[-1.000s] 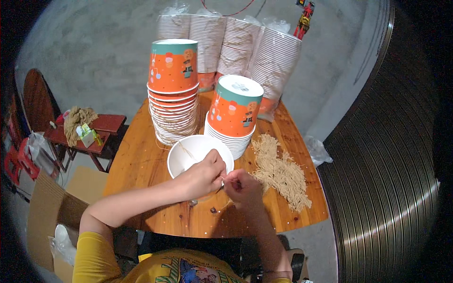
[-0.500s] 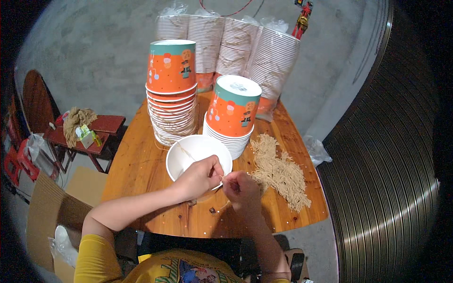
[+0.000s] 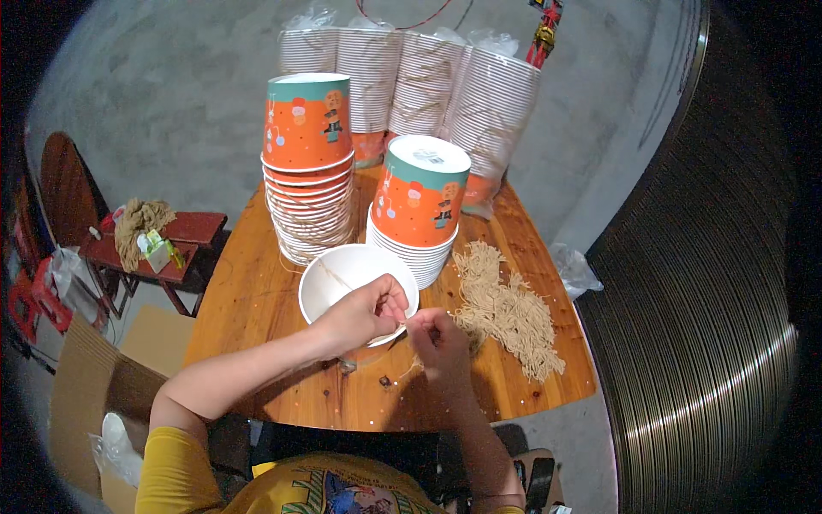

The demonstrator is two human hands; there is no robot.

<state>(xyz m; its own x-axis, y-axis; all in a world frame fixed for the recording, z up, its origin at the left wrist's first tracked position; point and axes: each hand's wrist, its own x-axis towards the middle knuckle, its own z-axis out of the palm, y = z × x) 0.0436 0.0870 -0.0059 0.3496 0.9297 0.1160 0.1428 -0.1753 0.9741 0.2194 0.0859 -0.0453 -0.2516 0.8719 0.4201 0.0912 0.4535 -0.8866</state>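
A paper bucket [image 3: 318, 291], white inside, stands open side up at the near middle of the table. A thin tan string [image 3: 336, 277] crosses its opening and runs to its near right rim. My left hand [image 3: 364, 319] reaches over the bucket, its thumb and fingers pinching the string at that rim. Close beside it, my right hand [image 3: 440, 343] is closed in a pinch on the string too. The bit of string between the fingertips is mostly hidden. Right of my hands lies a loose pile of tan strings [image 3: 509, 321].
Behind the bucket stand two upside-down stacks of orange and green buckets, the left stack [image 3: 308, 128] with strings round it and a shorter right stack [image 3: 419, 206]. Tall bagged stacks [image 3: 497, 98] line the table's back. A red bench [image 3: 193, 227] is at left, a ribbed shutter [image 3: 702, 325] at right.
My fingertips have drawn slightly apart at the rim, and my left fingers have opened out a little. The bucket stays in place.
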